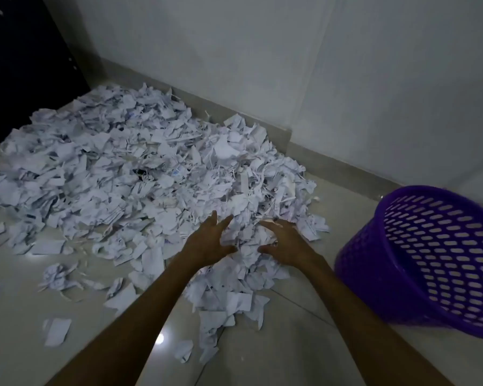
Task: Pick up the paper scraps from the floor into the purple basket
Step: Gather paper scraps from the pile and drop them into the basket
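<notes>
While our two hands reach in, left hand [209,243] and right hand [287,243] cup scraps, fingers spread | one paper scrap heap [140,174] on floor [276,355] | one purple basket [430,257] right, apart.

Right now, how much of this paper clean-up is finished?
Barely started. The basket shows no paper in the part visible. In hand: the left hand and right hand reach into the near edge of the pile, fingers spread around a clump, nothing lifted yet. Left: nearly the whole pile, plus stray scraps on the floor.
</notes>
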